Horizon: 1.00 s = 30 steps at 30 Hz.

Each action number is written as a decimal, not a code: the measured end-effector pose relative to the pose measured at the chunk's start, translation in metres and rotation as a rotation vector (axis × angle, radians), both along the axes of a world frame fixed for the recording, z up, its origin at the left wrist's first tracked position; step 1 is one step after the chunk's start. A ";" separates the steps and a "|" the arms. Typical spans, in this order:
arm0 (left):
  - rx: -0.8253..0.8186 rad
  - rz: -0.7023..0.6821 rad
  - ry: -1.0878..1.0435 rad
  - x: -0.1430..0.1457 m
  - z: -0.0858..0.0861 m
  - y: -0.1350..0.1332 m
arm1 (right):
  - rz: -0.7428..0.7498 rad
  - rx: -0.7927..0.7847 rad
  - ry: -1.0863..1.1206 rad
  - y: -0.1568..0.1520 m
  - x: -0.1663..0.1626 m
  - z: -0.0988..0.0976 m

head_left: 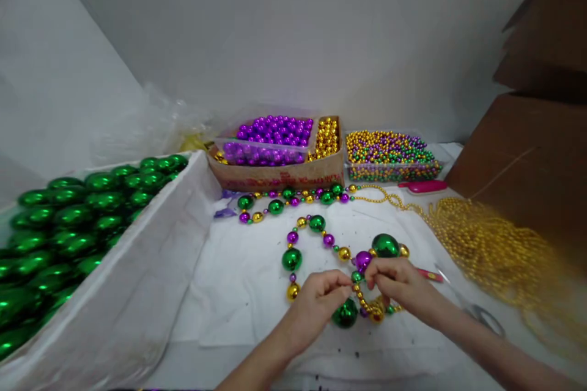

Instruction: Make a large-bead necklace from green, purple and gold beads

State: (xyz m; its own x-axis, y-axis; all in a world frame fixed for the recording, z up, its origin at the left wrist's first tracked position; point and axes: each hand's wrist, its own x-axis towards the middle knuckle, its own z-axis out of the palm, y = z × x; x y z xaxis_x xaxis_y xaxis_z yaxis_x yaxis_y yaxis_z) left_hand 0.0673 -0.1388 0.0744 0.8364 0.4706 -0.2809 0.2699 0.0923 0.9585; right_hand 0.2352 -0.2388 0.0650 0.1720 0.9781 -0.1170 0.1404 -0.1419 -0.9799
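A string of shiny purple, green and gold beads (291, 259) loops over the white cloth, its near end gathered between my hands. My left hand (316, 299) is closed, thumb and forefinger pinching the string beside a small gold bead. Close by on the right, my right hand (403, 284) is closed too, its fingertips pinched at the same string; the exact spot they grip is partly hidden. A large green bead (345, 313) hangs just below my left fingertips. Another big green bead (385, 245) and a purple bead (363, 261) lie just beyond my right hand.
A white-lined box of large green beads (73, 217) stands left. Behind are a carton (275, 178) with purple and gold beads and a tub of small mixed beads (389, 153). Scissors (486, 317), gold bead strands (495, 250) and a brown cardboard box (518, 159) are right.
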 end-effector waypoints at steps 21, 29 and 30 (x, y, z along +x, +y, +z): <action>-0.055 0.054 -0.047 -0.008 -0.051 -0.019 | -0.300 -0.114 0.498 -0.017 -0.032 -0.068; 0.331 -0.009 0.028 -0.042 -0.027 -0.008 | -0.214 -0.106 0.540 0.004 -0.051 -0.051; 0.404 -0.039 0.036 -0.047 -0.024 -0.005 | -0.198 -0.106 0.543 0.008 -0.054 -0.048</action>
